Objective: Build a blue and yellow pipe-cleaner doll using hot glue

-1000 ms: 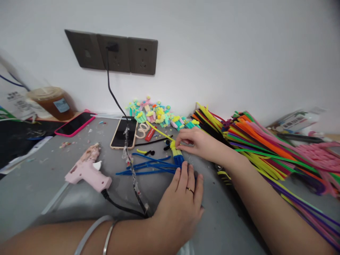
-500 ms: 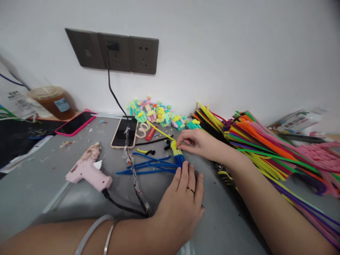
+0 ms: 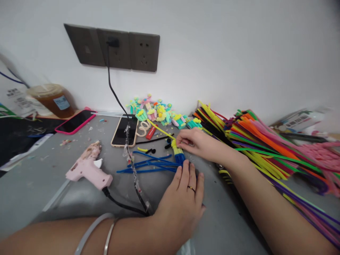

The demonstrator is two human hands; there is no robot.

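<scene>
A small yellow and blue pipe-cleaner piece lies on the grey table between my hands. My left hand rests palm down, fingers spread, its fingertips at the blue lower end. The fingers of my right hand are pinched at the yellow top, where a yellow strand runs off to the upper left. What exactly the pinch holds is too small to see. Several blue pipe cleaners lie left of the piece, near short black and yellow bits.
A pink glue gun lies at left, its black cord crossing the table. Behind are two phones, a drink cup and small colourful figures. Many loose pipe cleaners fill the right side.
The view has shifted slightly. Both hands keep nearly the same places on the yellow and blue piece.
</scene>
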